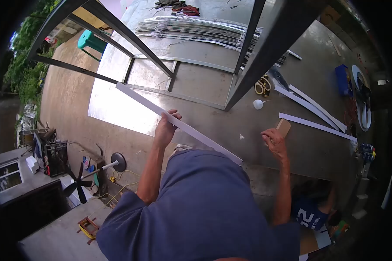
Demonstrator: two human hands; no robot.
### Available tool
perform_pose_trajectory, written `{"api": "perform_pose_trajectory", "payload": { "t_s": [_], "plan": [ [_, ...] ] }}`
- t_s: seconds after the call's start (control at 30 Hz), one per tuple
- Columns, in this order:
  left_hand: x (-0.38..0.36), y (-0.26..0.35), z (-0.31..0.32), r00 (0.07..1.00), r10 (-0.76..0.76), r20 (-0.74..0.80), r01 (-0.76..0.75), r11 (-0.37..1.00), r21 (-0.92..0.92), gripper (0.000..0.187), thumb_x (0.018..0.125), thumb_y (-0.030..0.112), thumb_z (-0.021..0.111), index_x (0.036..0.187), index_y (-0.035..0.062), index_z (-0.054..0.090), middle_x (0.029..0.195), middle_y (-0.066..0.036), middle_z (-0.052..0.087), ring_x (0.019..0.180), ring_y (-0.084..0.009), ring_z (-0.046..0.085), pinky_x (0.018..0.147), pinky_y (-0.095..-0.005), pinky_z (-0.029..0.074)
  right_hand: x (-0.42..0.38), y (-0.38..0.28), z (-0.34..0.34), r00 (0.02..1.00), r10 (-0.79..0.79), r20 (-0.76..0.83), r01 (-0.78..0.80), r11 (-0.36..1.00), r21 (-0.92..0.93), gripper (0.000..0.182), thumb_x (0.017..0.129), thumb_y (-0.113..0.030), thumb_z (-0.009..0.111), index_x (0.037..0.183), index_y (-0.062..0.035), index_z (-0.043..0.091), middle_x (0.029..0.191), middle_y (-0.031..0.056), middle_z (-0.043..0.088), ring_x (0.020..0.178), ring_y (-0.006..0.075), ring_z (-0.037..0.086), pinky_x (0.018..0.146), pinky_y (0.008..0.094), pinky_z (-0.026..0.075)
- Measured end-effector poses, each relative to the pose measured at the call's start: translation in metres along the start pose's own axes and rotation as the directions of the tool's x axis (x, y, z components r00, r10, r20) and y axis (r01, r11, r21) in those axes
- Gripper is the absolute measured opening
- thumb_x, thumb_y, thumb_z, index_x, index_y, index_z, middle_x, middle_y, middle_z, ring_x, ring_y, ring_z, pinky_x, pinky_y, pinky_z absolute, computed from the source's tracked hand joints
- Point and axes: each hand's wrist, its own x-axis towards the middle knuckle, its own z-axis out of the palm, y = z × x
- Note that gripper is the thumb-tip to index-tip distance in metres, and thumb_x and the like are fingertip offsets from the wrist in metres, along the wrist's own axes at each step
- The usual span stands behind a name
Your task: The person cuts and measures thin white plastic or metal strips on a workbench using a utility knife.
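My left hand (163,132) is closed around a long white strip (202,140), which slants from the metal frame down to the front of my shirt. A small tan wooden block (283,127) is in my right hand (274,142), its fingers bent at the block's lower side. Just beyond the block lies another white strip (318,126), with two more white strips (307,104) farther back. A white round bottle with a thin nozzle (258,104) and yellow-handled scissors (262,86) lie between the frame and those strips.
A dark metal frame (146,52) rises ahead of me, its upright bar (265,56) close to my view. Behind it lies a bundle of metal strips (191,30). A green stool (91,41) stands left. At lower right is another person in a blue shirt (308,216).
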Motion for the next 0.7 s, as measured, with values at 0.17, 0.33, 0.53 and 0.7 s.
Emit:
{"api": "perform_pose_trajectory", "payload": {
  "t_s": [0.17, 0.33, 0.53, 0.7],
  "plan": [
    [0.005, 0.000, 0.024, 0.946, -0.119, 0.303, 0.102, 0.992, 0.071, 0.063, 0.105, 0.054, 0.045, 0.138, 0.0004, 0.049, 0.111, -0.008, 0.061, 0.096, -0.0165, 0.056, 0.085, -0.0331, 0.044, -0.016, -0.079, 0.094, 0.997, -0.070, -0.011, 0.071, 0.990, 0.122, 0.023, 0.098, -0.017, 0.065, 0.117, -0.0045, 0.070, 0.112, 0.0128, 0.069, 0.106, 0.0295, 0.066, 0.091, 0.0390, 0.052],
    [0.004, -0.002, 0.040, 0.767, -0.393, 0.507, 0.196, 0.896, 0.398, 0.063, 0.107, 0.052, 0.044, 0.143, -0.0003, 0.051, 0.120, -0.009, 0.061, 0.108, -0.0182, 0.060, 0.094, -0.0352, 0.051, -0.016, -0.138, 0.153, 0.984, 0.161, 0.071, -0.176, 0.901, 0.397, 0.030, 0.101, -0.018, 0.062, 0.126, -0.0025, 0.065, 0.114, 0.0135, 0.069, 0.106, 0.0267, 0.068, 0.091, 0.0363, 0.053],
    [0.021, -0.001, 0.032, 0.582, -0.578, 0.572, 0.177, 0.777, 0.605, 0.060, 0.108, 0.050, 0.044, 0.140, 0.0004, 0.056, 0.118, -0.008, 0.063, 0.107, -0.0204, 0.063, 0.095, -0.0356, 0.053, -0.031, -0.155, 0.226, 0.939, 0.332, -0.086, -0.275, 0.879, 0.389, 0.029, 0.102, -0.019, 0.061, 0.123, -0.0002, 0.065, 0.101, 0.0138, 0.071, 0.095, 0.0231, 0.069, 0.080, 0.0359, 0.053],
    [0.103, -0.015, 0.016, 0.787, -0.359, 0.501, -0.339, 0.427, 0.838, 0.046, 0.105, 0.036, 0.056, 0.133, 0.0003, 0.061, 0.116, -0.015, 0.067, 0.104, -0.0306, 0.065, 0.093, -0.0405, 0.053, -0.031, -0.163, 0.275, 0.803, 0.568, -0.178, -0.416, 0.749, 0.516, 0.032, 0.106, -0.025, 0.051, 0.116, 0.0023, 0.064, 0.082, 0.0117, 0.067, 0.069, 0.0219, 0.067, 0.067, 0.0370, 0.051]
  ]
}}
